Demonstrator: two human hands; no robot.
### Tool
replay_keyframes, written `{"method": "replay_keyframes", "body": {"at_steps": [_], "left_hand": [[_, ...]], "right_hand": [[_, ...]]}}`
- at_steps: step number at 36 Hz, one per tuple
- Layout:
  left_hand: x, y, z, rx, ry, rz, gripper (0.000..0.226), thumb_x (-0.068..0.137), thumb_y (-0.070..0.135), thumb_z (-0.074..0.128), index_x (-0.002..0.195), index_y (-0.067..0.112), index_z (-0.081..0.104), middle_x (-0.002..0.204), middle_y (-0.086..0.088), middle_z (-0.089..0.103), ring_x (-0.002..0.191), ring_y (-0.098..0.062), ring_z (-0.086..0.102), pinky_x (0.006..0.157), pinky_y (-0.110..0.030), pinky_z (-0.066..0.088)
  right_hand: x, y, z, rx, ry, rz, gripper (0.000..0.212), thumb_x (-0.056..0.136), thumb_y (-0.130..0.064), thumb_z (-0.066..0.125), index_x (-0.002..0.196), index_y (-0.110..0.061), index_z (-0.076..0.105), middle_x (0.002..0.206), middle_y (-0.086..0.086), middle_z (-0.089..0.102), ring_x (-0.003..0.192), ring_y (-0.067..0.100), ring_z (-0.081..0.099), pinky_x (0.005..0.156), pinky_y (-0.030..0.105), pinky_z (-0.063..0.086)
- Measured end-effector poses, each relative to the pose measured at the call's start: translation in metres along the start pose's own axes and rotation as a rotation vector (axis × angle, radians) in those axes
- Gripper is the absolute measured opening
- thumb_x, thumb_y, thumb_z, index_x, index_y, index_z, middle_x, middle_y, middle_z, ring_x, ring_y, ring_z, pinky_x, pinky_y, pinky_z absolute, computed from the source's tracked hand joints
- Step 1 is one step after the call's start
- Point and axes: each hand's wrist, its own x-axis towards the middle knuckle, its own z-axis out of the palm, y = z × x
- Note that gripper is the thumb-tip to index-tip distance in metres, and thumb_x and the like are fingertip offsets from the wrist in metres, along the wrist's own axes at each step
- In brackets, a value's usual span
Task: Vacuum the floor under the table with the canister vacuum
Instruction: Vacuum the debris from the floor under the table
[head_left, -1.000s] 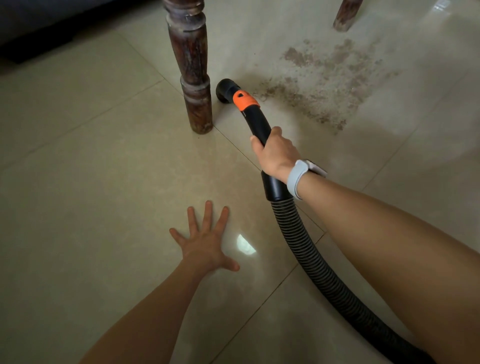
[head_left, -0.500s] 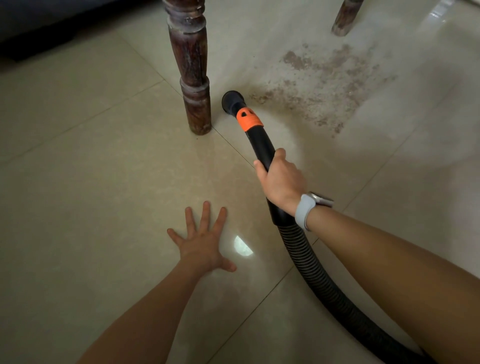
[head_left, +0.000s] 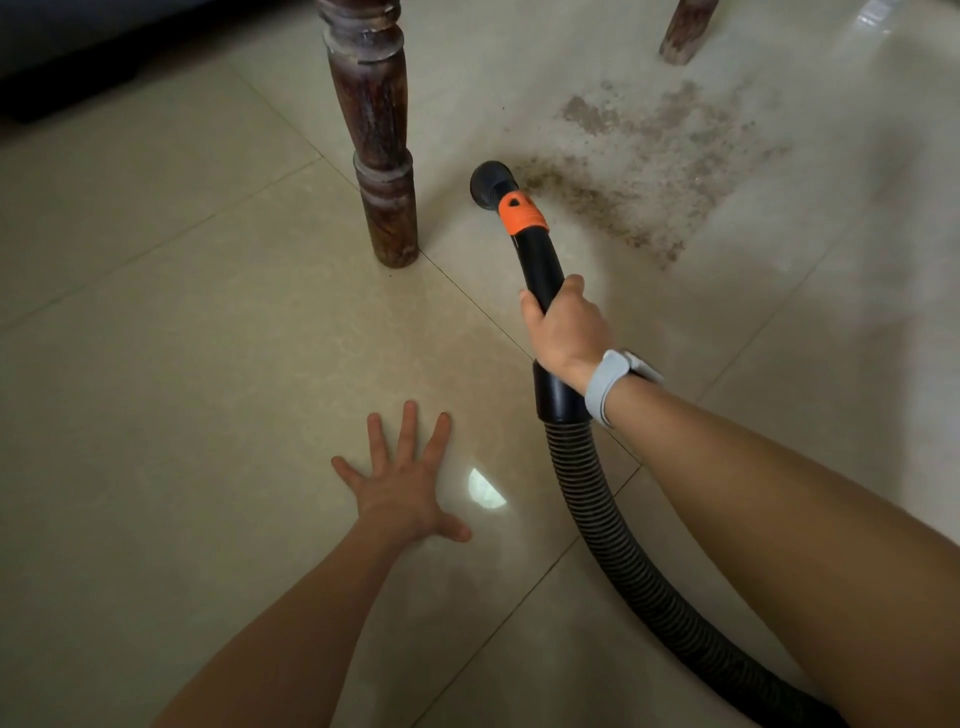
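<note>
We grip the wand (head_left: 540, 270) in our right hand (head_left: 566, 332), left hand (head_left: 402, 480) flat on the tile, nozzle (head_left: 491, 184) at the dirt patch (head_left: 654, 156), seemingly mostly unvacuumed.

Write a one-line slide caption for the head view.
Right hand holds the vacuum nozzle at the dirt patch beside a table leg; left hand rests flat on tile.

Two table legs are showing: one turned wooden leg (head_left: 382, 156) standing near the middle and a second leg (head_left: 684, 32) peeking in at the top edge. One vacuum hose (head_left: 613, 519) is lying across the tiles, carrying one orange collar (head_left: 519, 212). Two hands are showing, the left hand (head_left: 402, 491) and the right hand (head_left: 566, 332), with one wristband (head_left: 605, 384). One patch of dirt (head_left: 649, 156) is spreading over the floor.
</note>
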Motion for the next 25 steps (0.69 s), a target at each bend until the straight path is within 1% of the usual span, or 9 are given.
{"method": "replay_keyframes", "body": {"at_steps": [3,6,9,15,18,22,25], "left_hand": [[-0.001,0.0,0.0,-0.001,0.004,0.001,0.135,0.057,0.071,0.073,0.139,0.045,-0.03,0.147,0.005,-0.043,0.136,-0.037,-0.035,0.101,-0.075,0.003],[0.0,-0.001,0.001,-0.007,0.005,0.003,0.135,0.057,0.071,0.073,0.14,0.044,-0.03,0.147,0.005,-0.043,0.136,-0.037,-0.036,0.102,-0.075,0.003],[0.0,-0.001,0.0,-0.005,-0.003,-0.002,0.135,0.057,0.07,0.073,0.139,0.044,-0.031,0.147,0.004,-0.043,0.136,-0.037,-0.036,0.102,-0.075,0.002],[0.0,0.0,-0.001,-0.008,0.001,0.004,0.136,0.057,0.069,0.074,0.14,0.043,-0.03,0.147,0.004,-0.043,0.136,-0.038,-0.036,0.102,-0.076,0.003],[0.0,0.0,0.0,-0.008,-0.007,0.003,0.135,0.057,0.069,0.074,0.14,0.043,-0.031,0.147,0.004,-0.043,0.135,-0.038,-0.036,0.102,-0.076,0.003],[0.0,0.0,-0.001,-0.005,-0.012,0.0,0.136,0.057,0.069,0.074,0.139,0.043,-0.031,0.147,0.004,-0.044,0.135,-0.038,-0.036,0.102,-0.076,0.003],[-0.001,0.0,-0.002,0.002,-0.015,-0.004,0.136,0.058,0.069,0.074,0.14,0.043,-0.031,0.147,0.003,-0.044,0.135,-0.038,-0.036,0.102,-0.076,0.003]], "right_hand": [[-0.011,0.008,0.004,-0.023,0.033,0.001,0.04,0.098,-0.043,0.041,0.114,-0.007,0.039,0.092,0.012,0.062,0.077,0.035,0.062,0.066,0.043,0.052],[-0.023,0.02,0.009,-0.026,0.045,0.0,0.038,0.098,-0.043,0.041,0.112,-0.008,0.038,0.08,0.006,0.056,0.066,0.029,0.057,0.057,0.036,0.045],[-0.03,0.029,0.01,-0.064,0.065,-0.018,0.038,0.098,-0.043,0.041,0.111,-0.008,0.038,0.076,0.004,0.054,0.063,0.028,0.056,0.055,0.032,0.041],[-0.012,0.025,0.007,-0.104,0.045,-0.054,0.035,0.098,-0.044,0.041,0.105,-0.01,0.034,0.081,0.007,0.054,0.066,0.029,0.054,0.057,0.035,0.042],[0.005,0.02,0.001,-0.127,0.028,-0.052,0.037,0.098,-0.043,0.041,0.11,-0.008,0.037,0.084,0.007,0.052,0.068,0.029,0.051,0.06,0.034,0.04],[0.022,0.012,-0.007,-0.083,0.014,-0.018,0.04,0.098,-0.043,0.041,0.116,-0.007,0.038,0.09,0.008,0.053,0.072,0.03,0.052,0.063,0.036,0.042],[0.03,0.003,-0.009,-0.039,0.011,0.016,0.042,0.098,-0.042,0.042,0.119,-0.007,0.038,0.099,0.011,0.058,0.079,0.033,0.056,0.068,0.039,0.046]]}}
